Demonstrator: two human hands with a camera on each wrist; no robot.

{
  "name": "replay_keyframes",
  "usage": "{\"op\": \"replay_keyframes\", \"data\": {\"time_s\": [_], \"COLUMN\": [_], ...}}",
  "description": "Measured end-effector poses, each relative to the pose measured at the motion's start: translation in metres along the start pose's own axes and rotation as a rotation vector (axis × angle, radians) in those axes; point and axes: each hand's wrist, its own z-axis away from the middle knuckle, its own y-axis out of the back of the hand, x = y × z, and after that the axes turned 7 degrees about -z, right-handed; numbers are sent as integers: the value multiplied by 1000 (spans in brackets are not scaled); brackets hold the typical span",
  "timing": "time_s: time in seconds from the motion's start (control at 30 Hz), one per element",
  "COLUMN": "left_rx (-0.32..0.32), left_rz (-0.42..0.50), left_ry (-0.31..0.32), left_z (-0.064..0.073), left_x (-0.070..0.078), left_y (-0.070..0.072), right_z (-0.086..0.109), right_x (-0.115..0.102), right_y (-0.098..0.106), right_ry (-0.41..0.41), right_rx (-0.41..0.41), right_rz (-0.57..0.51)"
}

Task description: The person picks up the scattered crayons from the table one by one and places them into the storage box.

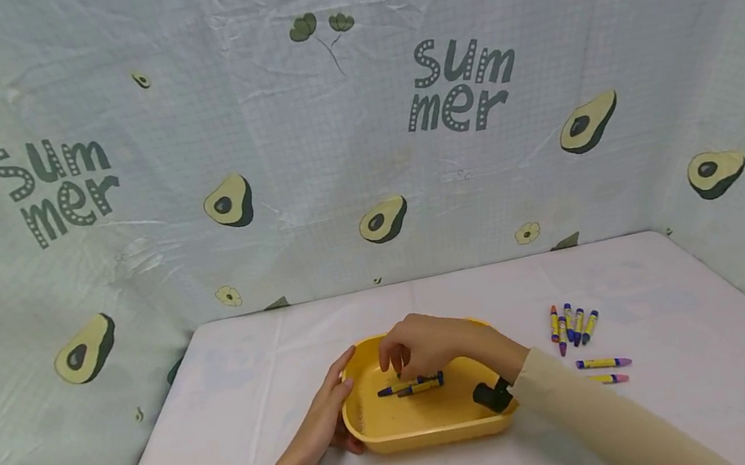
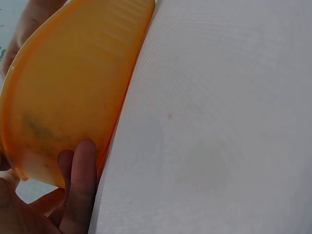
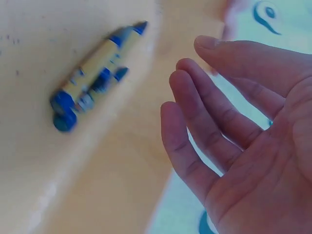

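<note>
A yellow plastic tray [image 1: 438, 435] sits on the white-covered table in front of me. My left hand [image 1: 329, 410] grips its left end; in the left wrist view, fingers [image 2: 84, 165] lie against the outer wall. Over the tray's inside hovers my right hand [image 1: 422, 344], bent down at the wrist. Seen from the right wrist, its fingers are loosely curved and hold nothing. Below and beside the fingertips, a few yellow-wrapped crayons [image 3: 92, 70] with dark tips lie close together on the tray floor.
To the right of the tray, several crayons [image 1: 569, 326] lie side by side in a loose group. Nearer me, a purple crayon [image 1: 603, 363] and a pink crayon [image 1: 609, 378] lie apart from them. A patterned cloth [image 1: 299, 154] hangs behind the table.
</note>
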Motion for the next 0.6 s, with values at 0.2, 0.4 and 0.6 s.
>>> {"op": "replay_keyframes", "data": {"time_s": [0.2,0.4,0.6], "left_rx": [-19,-16,-24], "left_rz": [-10,-19,-18], "left_ry": [-5,-5,-11], "left_z": [-1,-1,-1], "left_x": [-1,-3,-3], "left_y": [1,2,3], "right_z": [33,76,125], "right_x": [0,11,38], "right_y": [20,36,41], "right_ry": [25,11,-72], "right_rx": [76,191,300], "right_rz": [-74,-107,-153]}}
